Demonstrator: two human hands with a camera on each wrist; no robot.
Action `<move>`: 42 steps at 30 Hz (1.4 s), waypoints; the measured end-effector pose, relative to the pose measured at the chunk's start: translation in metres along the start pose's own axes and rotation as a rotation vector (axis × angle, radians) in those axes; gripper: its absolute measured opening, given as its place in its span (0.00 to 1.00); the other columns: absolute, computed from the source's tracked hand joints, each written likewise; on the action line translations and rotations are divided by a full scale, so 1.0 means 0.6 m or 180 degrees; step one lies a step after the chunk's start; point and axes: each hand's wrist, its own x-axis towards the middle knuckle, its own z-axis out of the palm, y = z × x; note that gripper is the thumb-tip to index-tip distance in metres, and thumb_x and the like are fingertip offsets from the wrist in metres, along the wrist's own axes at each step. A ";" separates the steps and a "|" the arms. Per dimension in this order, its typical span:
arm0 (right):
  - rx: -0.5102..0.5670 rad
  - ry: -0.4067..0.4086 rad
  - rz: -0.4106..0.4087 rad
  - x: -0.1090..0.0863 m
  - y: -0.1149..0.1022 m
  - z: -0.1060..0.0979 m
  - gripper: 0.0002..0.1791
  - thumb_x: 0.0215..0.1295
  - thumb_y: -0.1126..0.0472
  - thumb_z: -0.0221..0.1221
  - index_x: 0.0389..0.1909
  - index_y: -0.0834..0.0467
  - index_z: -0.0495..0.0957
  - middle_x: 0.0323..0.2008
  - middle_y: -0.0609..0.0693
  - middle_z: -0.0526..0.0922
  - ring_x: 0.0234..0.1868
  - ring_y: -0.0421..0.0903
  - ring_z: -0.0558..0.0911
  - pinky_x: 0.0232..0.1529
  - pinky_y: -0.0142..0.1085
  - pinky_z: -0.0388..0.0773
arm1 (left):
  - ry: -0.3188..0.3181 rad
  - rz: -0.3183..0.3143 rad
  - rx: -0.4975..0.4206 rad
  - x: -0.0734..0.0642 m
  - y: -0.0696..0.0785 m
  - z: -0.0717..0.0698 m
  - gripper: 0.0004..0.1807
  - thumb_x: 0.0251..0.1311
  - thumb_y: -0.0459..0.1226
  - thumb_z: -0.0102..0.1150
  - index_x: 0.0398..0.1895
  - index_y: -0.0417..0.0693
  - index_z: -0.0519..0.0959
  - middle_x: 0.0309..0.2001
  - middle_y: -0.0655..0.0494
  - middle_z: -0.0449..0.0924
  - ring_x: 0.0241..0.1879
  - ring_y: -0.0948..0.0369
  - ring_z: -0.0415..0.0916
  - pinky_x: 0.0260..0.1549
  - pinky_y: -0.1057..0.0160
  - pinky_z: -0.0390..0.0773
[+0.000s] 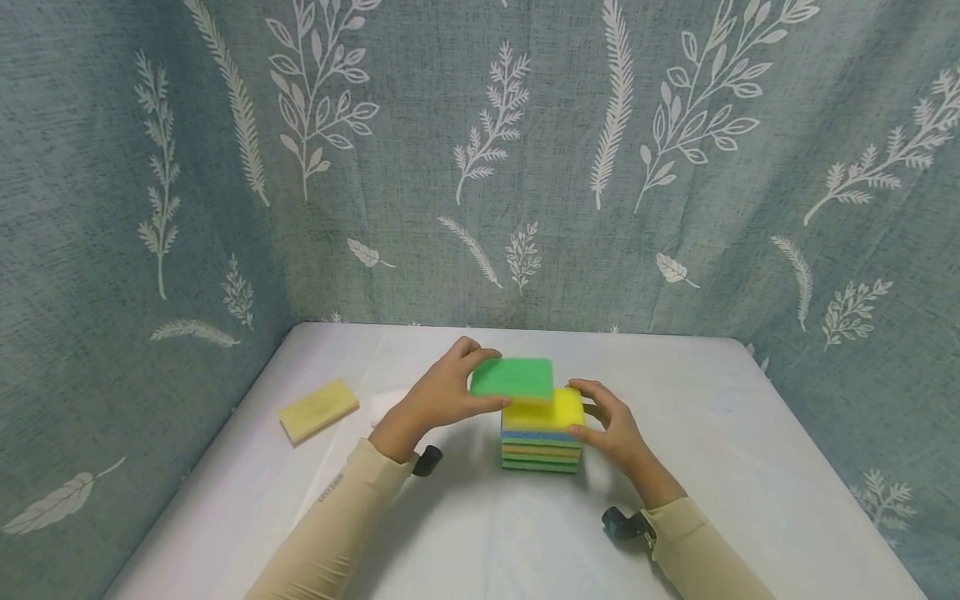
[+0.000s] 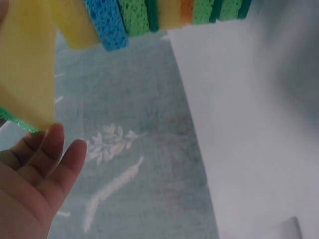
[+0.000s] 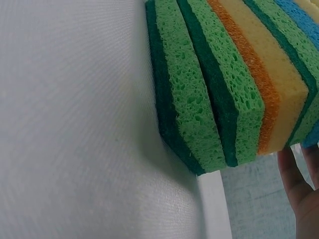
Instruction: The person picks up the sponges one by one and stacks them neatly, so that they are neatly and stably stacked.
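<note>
My left hand [image 1: 442, 392] grips a sponge [image 1: 512, 377] with a green top and a pale yellow body, its thumb at the near edge and fingers at the far edge. That sponge is raised over the left part of a bright yellow sponge [image 1: 567, 408], which tops a stack of sponges [image 1: 540, 457]. My right hand [image 1: 615, 429] holds the right end of the yellow sponge, thumb in front and fingers behind. Below it, the right wrist view shows a blue sponge [image 3: 301, 20], green sponges [image 3: 192, 99] with dark green pads, and a cream sponge [image 3: 286, 94] with an orange pad.
A loose pale yellow sponge [image 1: 318, 410] lies at the left of the white table [image 1: 675, 392]. Some white item [image 1: 385, 402] lies partly hidden behind my left wrist. Leaf-patterned curtain [image 1: 420, 167] borders the table at the back and sides.
</note>
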 end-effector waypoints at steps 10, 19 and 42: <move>-0.0028 -0.0004 -0.0004 0.000 0.002 -0.001 0.34 0.55 0.72 0.65 0.64 0.69 0.66 0.61 0.62 0.71 0.61 0.57 0.70 0.60 0.44 0.70 | -0.0039 0.0009 0.0049 0.003 0.015 0.012 0.44 0.46 0.71 0.60 0.63 0.57 0.74 0.49 0.62 0.65 0.44 0.64 0.69 0.45 0.60 0.75; 0.0022 -0.0018 0.0040 0.001 -0.001 -0.002 0.36 0.54 0.73 0.65 0.65 0.71 0.64 0.63 0.65 0.69 0.62 0.60 0.69 0.60 0.55 0.68 | -0.0067 0.0028 -0.0006 0.005 0.025 0.017 0.45 0.46 0.72 0.59 0.62 0.56 0.74 0.49 0.63 0.65 0.44 0.63 0.69 0.45 0.60 0.76; 0.0026 -0.0008 0.0068 0.002 -0.001 -0.003 0.38 0.54 0.73 0.67 0.66 0.70 0.64 0.63 0.63 0.69 0.63 0.60 0.68 0.60 0.56 0.67 | -0.0087 0.0068 -0.0007 0.010 0.045 0.043 0.46 0.46 0.73 0.57 0.63 0.56 0.73 0.48 0.62 0.63 0.41 0.64 0.68 0.40 0.62 0.76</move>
